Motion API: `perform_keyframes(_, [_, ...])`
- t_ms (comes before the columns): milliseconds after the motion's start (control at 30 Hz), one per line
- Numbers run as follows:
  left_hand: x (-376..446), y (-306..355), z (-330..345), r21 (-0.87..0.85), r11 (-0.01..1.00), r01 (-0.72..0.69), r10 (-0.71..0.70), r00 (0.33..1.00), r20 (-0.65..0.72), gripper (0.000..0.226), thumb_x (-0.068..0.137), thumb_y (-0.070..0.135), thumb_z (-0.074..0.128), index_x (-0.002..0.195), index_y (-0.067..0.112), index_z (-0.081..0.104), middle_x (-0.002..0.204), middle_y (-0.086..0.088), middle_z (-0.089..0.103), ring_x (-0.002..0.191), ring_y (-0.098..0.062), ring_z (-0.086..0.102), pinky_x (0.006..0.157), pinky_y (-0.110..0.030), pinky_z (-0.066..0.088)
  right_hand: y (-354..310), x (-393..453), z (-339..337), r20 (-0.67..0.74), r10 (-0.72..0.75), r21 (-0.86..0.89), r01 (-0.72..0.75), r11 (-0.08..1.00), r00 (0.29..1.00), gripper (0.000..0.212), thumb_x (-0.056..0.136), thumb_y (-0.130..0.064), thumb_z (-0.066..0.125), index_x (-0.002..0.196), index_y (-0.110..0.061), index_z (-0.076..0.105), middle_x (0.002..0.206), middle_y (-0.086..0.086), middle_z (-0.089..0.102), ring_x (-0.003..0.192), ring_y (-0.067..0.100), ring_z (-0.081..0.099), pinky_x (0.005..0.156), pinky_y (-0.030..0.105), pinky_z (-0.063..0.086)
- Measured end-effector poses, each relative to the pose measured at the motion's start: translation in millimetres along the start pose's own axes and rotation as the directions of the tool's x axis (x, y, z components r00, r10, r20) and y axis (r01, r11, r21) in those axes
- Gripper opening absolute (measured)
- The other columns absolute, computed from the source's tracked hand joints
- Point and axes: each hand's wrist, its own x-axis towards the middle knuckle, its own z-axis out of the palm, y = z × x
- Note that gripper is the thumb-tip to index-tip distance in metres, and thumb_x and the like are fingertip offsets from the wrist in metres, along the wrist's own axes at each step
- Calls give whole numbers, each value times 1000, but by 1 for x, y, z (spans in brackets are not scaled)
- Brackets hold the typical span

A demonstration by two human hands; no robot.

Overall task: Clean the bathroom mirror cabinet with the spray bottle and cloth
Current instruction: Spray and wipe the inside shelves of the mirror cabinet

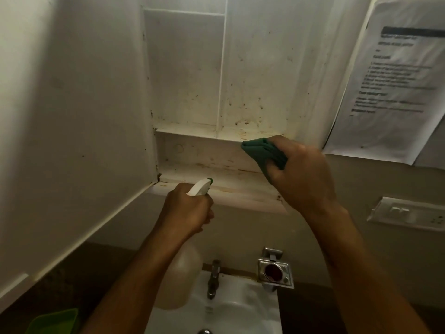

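Cabinet (pixel 252 68) interior: upper bays bare, split by a thin vertical divider (pixel 221 80); lower shelf slot (pixel 204 153) is shallow and bare at its left half. Right hand (pixel 301 169) with green cloth (pixel 262 150) blocks the slot's right end. Left hand (pixel 185 210) and spray bottle (pixel 199 188) sit just before the bottom ledge. Open door (pixel 72 104) walls the left; a paper sheet (pixel 390 75) hangs at right. Tap (pixel 213 278) stands below.

white sink (pixel 252 317), tap (pixel 213 278), wall switch (pixel 407 214), printed notice (pixel 395 78)
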Motion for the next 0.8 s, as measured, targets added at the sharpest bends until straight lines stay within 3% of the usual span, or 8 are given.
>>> perform_keyframes(133, [-1, 9, 10, -21, 999, -25, 27, 994, 101, 9, 93, 13, 59, 94, 15, 68, 79, -7, 76, 78, -20, 73, 57, -29, 49, 4, -6, -13, -48, 30, 24, -29, 999, 998, 30, 91, -30, 69, 119, -19, 66, 97, 0, 74, 78, 13, 68, 64, 37, 60])
perform_keyframes(233, [2, 16, 24, -10, 999, -30, 31, 987, 155, 15, 93, 15, 58, 83, 9, 68, 63, -8, 70, 60, -22, 67, 54, -30, 48, 5, -12, -21, -68, 53, -10, -53, 999, 996, 31, 90, -30, 69, 119, -20, 66, 98, 0, 74, 80, 14, 68, 65, 37, 60])
perform_keyframes(300, [4, 18, 31, 6, 1000, -28, 27, 984, 178, 13, 90, 15, 60, 89, 5, 68, 59, -8, 66, 52, -20, 61, 51, -28, 47, 4, -15, -23, -68, 62, -25, -63, 998, 996, 30, 89, -27, 71, 117, -19, 68, 98, 0, 74, 80, 11, 67, 66, 31, 58])
perform_keyframes(400, [4, 22, 29, 36, 998, -50, 41, 976, 215, 15, 89, 15, 61, 99, 6, 67, 64, -7, 69, 56, -19, 65, 52, -27, 48, -1, -18, -20, -63, 66, -27, -68, 997, 996, 28, 89, -23, 71, 116, -17, 70, 99, 0, 74, 82, 11, 67, 68, 26, 56])
perform_keyframes(600, [-1, 32, -16, -76, 993, -96, 99, 994, 37, 20, 93, 14, 60, 111, 10, 68, 81, -6, 75, 77, -17, 72, 58, -30, 51, -31, -19, 21, -85, -23, -241, 2, 971, 996, 27, 88, -11, 65, 114, -9, 69, 106, 11, 69, 95, 26, 63, 77, 34, 56])
perform_keyframes(700, [-4, 42, -40, -121, 985, -124, 120, 992, -39, 19, 91, 13, 60, 107, 13, 69, 78, -5, 75, 77, -17, 73, 59, -29, 49, -46, -9, 50, 60, 87, -377, -58, 924, 994, 22, 91, -10, 58, 110, -9, 70, 120, 16, 59, 113, 32, 52, 84, 39, 55])
perform_keyframes(800, [-5, 47, -57, -118, 981, -153, 142, 985, -94, 13, 88, 10, 59, 93, 14, 71, 73, -3, 75, 74, -15, 73, 58, -27, 48, -46, -3, 71, 299, 312, -565, -96, 820, 902, 19, 98, -16, 53, 109, -14, 67, 114, 12, 63, 108, 29, 54, 85, 34, 48])
